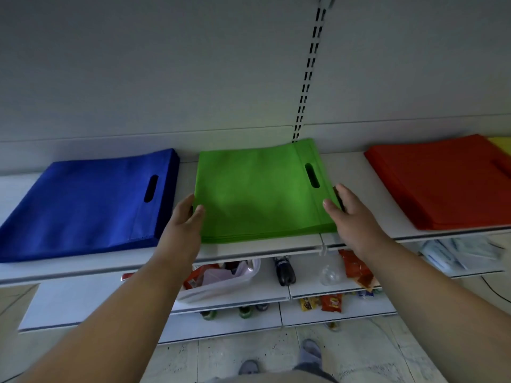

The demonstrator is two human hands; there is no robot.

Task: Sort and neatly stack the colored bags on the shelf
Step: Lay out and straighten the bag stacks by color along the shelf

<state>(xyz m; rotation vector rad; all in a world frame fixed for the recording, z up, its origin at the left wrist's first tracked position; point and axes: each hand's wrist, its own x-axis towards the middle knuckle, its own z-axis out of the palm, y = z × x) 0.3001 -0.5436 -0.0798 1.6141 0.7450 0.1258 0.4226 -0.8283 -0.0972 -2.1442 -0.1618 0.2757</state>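
Where bags lie, white shelf [249,251] fronts grey wall [166,78].

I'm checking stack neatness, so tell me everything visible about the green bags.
The green bags are a flat stack of matte, fabric-like bags lying on the shelf between the blue bags and the red bags. A slot handle is cut near the right edge, beside a seam line. Layered edges show along the front, fairly even. The left hand touches its left edge, the right hand its right edge, fingers fairly straight.
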